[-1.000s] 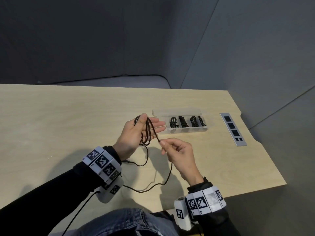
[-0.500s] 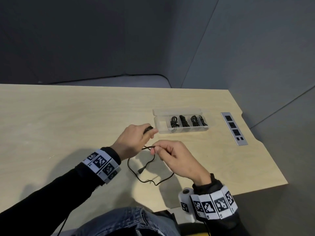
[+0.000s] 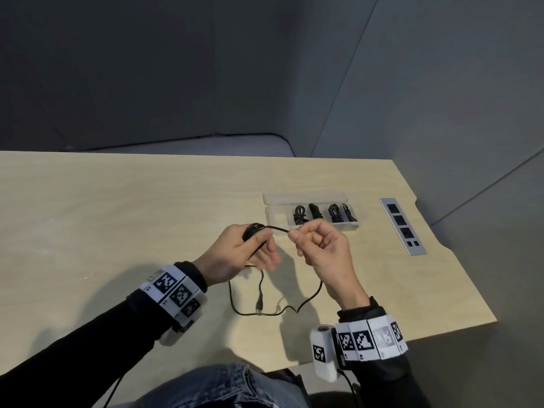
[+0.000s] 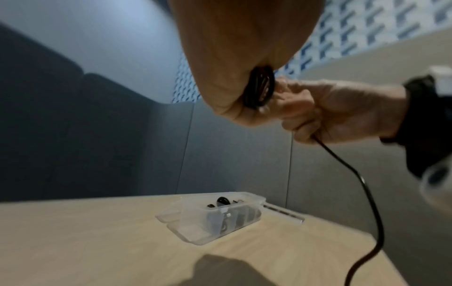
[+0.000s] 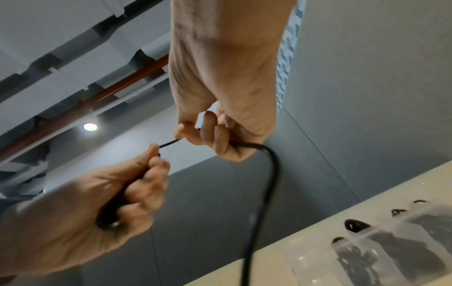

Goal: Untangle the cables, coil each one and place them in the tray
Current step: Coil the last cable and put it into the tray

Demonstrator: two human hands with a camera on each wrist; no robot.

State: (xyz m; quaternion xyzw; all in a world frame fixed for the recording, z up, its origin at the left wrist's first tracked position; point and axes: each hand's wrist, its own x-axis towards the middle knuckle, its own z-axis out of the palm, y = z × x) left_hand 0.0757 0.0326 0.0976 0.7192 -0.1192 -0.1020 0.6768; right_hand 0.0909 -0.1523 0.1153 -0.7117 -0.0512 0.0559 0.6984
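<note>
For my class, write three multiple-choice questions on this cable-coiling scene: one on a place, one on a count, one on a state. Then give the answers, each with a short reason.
1. Where does the tray stand?
A. beyond the hands
B. on the lap
C. on the floor

2. How many coiled cables lie in the tray?
A. one
B. four
C. seven

3. What is the state of the cable in hand?
A. fully coiled
B. partly coiled, loose end trailing
C. lying untouched

Answers:
1 A, it sits on the table past both hands.
2 B, four dark bundles show.
3 B, the left hand grips a coil, the right hand pinches the strand, the rest trails on the table.
</note>
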